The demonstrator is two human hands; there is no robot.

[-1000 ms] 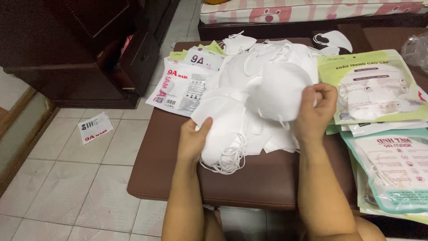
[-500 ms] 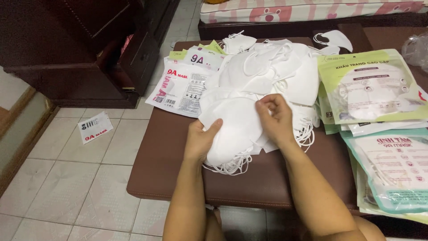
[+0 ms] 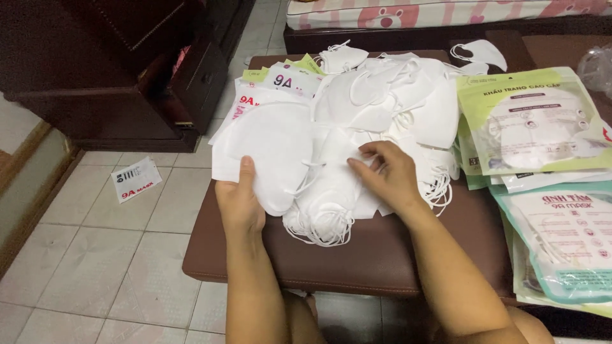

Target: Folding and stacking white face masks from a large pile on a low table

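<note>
A small printed packet [image 3: 136, 179] lies on the tiled floor, left of the brown padded stool [image 3: 357, 255]. Over the stool's left part, the left hand [image 3: 239, 200] grips a white face mask [image 3: 271, 153], thumb on top, lifting it off a stack of folded masks [image 3: 328, 197] at the stool's middle. The right hand [image 3: 389, 175] rests with curled fingers on that stack, pinching its top layer. Behind the stack, a loose heap of white masks [image 3: 395, 95] covers the stool's far side. Green and teal mask packages [image 3: 542, 127] overlap along the stool's right edge.
</note>
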